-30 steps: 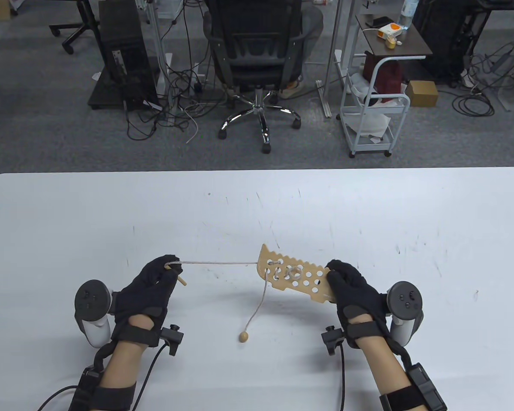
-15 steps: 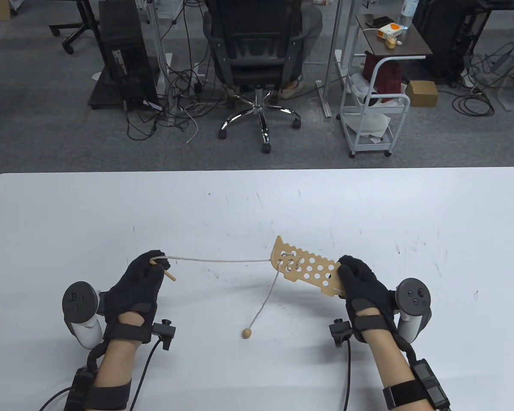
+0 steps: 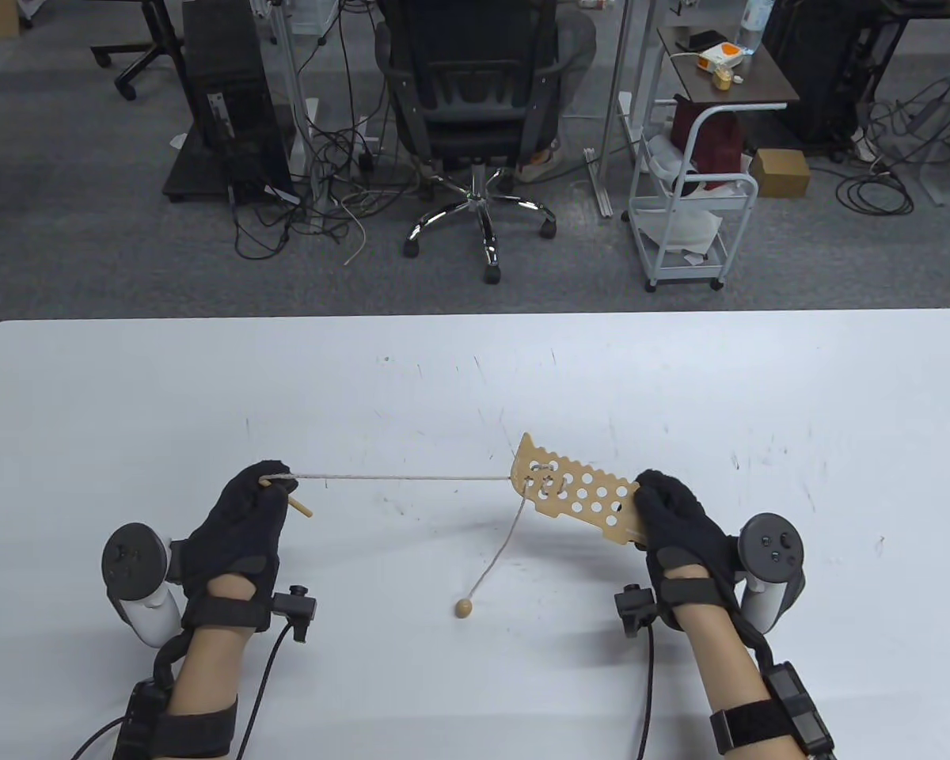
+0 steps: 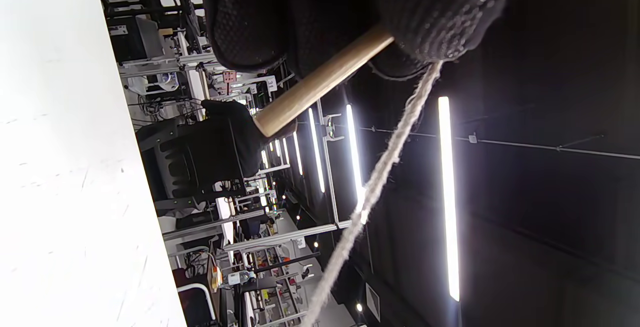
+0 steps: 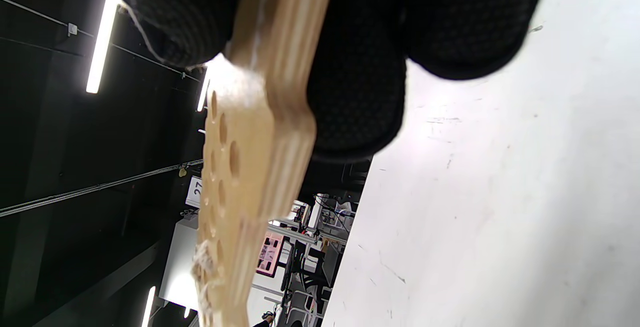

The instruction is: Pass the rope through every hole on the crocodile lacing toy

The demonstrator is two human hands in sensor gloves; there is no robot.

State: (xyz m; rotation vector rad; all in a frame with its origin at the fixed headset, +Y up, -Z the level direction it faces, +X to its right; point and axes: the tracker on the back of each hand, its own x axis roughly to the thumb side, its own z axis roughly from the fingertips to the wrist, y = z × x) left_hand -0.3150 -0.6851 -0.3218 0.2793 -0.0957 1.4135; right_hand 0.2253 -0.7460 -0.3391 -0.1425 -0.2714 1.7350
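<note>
The wooden crocodile lacing toy [image 3: 578, 491] is a flat board with several holes, held above the table. My right hand [image 3: 673, 514] grips its right end; the wrist view shows my fingers [image 5: 360, 67] around the board [image 5: 240, 167]. A beige rope [image 3: 404, 477] runs taut from the toy's left end to my left hand [image 3: 249, 514], which holds the rope's wooden needle [image 3: 297, 507]. The left wrist view shows the needle [image 4: 320, 84] and the rope [image 4: 380, 177] under my fingers. The rope's other end hangs down to a wooden bead [image 3: 464, 608] on the table.
The white table [image 3: 681, 380] is scuffed with small dark marks. Beyond its far edge stand an office chair [image 3: 475, 103], a white cart [image 3: 693, 214] and a computer tower [image 3: 226, 103] on the floor.
My left hand has drawn the needle and rope further left. My right hand has carried the toy to the right. The rope between them is longer and taut, and the bead has slid right.
</note>
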